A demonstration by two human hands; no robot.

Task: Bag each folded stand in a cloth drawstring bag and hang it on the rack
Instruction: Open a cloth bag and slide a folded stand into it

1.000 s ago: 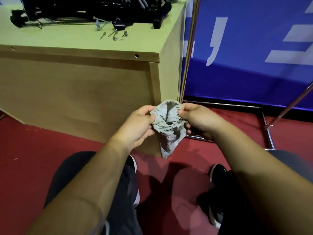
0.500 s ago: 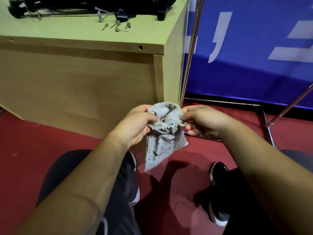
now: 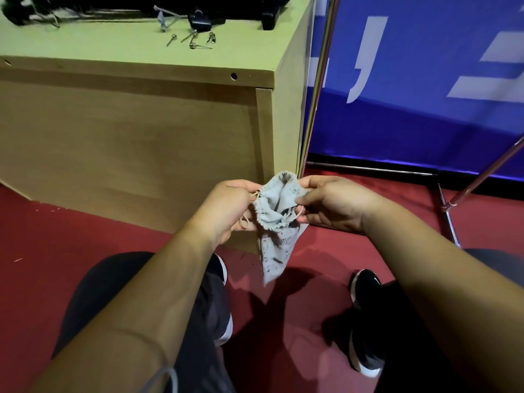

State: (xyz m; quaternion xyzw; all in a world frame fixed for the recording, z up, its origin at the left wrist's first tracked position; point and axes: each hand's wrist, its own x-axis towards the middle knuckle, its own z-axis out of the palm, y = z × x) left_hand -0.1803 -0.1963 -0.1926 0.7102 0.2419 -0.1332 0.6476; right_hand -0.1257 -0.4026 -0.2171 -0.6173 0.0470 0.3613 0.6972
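One cloth drawstring bag [image 3: 276,222], held between the fingertips of both hands. Gathered rim is pinched by the left hand [image 3: 226,207] and the right hand [image 3: 331,202]. Mouth is best drawn apart evenly, with the cord left clear of the fingers. Pale grey cloth, small dark print; body hangs limp below the fingers, judged empty.

Cut off by the top edge: black folded stands [image 3: 119,7] at the back of the pale wooden tabletop [image 3: 99,43], also the upright chrome rack pole [image 3: 317,89]. Too small to identify: silvery metal bits [image 3: 195,42] just in front of them. Partly hidden by the gathered mouth of the grey printed cloth drawstring bag [image 3: 276,219]: fingertips of the left grip [image 3: 226,208] and right grip [image 3: 337,202] pinching it. Too blurred to read: the bag's print
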